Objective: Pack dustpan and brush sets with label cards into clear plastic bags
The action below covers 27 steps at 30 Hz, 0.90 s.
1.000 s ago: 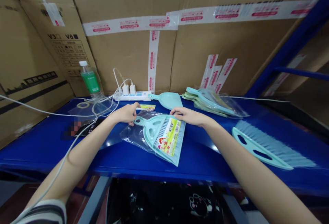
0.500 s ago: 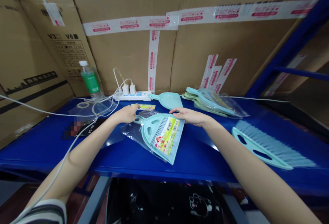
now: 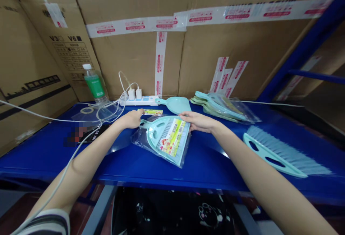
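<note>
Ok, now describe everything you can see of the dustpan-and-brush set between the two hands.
The dustpan-and-brush set is pale turquoise and plastic-looking: a looped-handle dustpan with a brush nested in it, oval openings in the brush's body and greyish-blue bristles toward the wide edge. A yellow-green printed label crosses the bristles. A clear bag surrounds much of it. It faces up over the blue table, handle pointing left. The left hand is at the handle, grip partly hidden; the right hand holds the far right corner.

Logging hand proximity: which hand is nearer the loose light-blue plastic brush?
Right. Right hand is left of the brush, at the broad end of the bagged light-blue plastic dustpan set; left hand is farther left, at its handle.
</note>
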### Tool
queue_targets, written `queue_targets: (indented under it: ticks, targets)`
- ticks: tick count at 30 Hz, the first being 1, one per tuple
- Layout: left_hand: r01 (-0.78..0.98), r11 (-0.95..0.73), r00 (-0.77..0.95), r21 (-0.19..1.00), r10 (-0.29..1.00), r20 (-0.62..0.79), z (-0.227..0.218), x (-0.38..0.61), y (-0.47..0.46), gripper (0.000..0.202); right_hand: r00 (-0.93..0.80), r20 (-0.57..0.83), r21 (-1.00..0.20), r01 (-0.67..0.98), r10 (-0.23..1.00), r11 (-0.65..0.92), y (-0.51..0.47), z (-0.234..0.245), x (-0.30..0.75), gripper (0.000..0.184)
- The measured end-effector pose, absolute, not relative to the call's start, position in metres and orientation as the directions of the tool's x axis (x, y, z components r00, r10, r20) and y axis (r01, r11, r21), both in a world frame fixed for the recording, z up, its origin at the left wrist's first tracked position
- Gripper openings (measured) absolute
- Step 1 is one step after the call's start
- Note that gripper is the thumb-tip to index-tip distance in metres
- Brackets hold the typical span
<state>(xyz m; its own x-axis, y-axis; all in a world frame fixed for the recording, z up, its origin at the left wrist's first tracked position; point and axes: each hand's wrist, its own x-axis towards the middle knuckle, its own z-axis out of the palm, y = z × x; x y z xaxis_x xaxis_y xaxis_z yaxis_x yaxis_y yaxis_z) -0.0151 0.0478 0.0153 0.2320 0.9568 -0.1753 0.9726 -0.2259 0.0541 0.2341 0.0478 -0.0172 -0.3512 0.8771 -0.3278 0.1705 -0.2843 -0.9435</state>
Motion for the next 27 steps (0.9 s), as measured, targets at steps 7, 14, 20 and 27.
queue_targets:
  ticks: [7, 14, 20, 27]
  targets:
    - [0.978, -0.210, 0.205, -0.010, 0.964, -0.169, 0.016, -0.017, 0.048, 0.047, -0.405, -0.307, -0.952, 0.150, 0.861, -0.269, 0.052, -0.018, 0.241, 0.016]
    - [0.975, -0.207, 0.193, -0.083, 0.969, -0.155, 0.012, -0.021, 0.054, 0.047, -0.547, -0.273, -0.959, 0.219, 0.791, -0.180, 0.053, -0.017, 0.253, 0.068]
    - [0.973, -0.176, 0.155, -0.153, 0.978, -0.138, 0.010, -0.025, 0.059, 0.047, -0.573, -0.287, -0.951, 0.270, 0.768, -0.154, 0.053, -0.018, 0.255, 0.077]
    - [0.972, -0.130, 0.113, -0.197, 0.989, -0.098, 0.011, -0.025, 0.057, 0.043, -0.561, -0.328, -0.934, 0.313, 0.760, -0.171, 0.051, -0.016, 0.254, 0.077]
